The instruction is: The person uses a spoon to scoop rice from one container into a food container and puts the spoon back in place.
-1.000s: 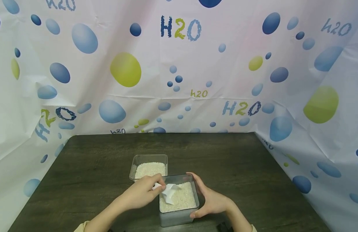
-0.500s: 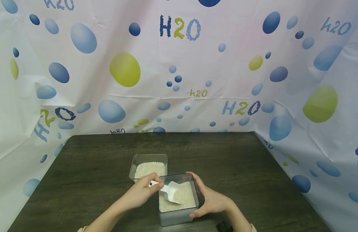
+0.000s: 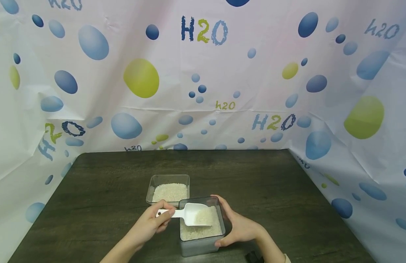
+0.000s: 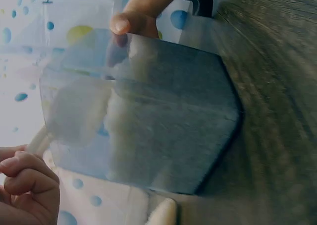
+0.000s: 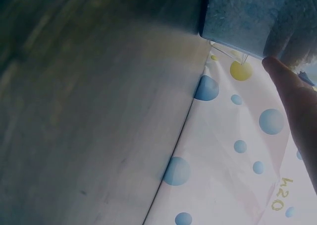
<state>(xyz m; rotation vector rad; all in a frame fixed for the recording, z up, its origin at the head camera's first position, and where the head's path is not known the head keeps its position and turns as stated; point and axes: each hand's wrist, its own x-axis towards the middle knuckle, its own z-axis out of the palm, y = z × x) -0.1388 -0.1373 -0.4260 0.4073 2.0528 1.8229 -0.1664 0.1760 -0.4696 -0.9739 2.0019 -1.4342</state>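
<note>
My left hand (image 3: 150,223) pinches the handle of a white scoop (image 3: 191,213), held level over the near container with rice in its bowl. Below the scoop, rice (image 3: 203,233) fills much of the tall, grey see-through container (image 3: 199,248). My right hand (image 3: 237,226) grips that container from the right, thumb on the near side and fingers round the far corner. In the left wrist view the curled fingers of the left hand (image 4: 29,185) are beside the clear wall of the container (image 4: 168,121). The right wrist view has the right thumb (image 5: 287,86) against the container (image 5: 247,22).
Behind and left of the near container stands a second clear container (image 3: 151,190) with rice (image 3: 171,191) in it. A small black object (image 3: 253,256) lies by the right wrist on the dark wooden table (image 3: 272,182). A patterned sheet (image 3: 203,73) hangs round the back and sides.
The left hand has drawn back to the left and levelled the scoop, which has come up out of the rice with a load. The right hand and both containers stay put.
</note>
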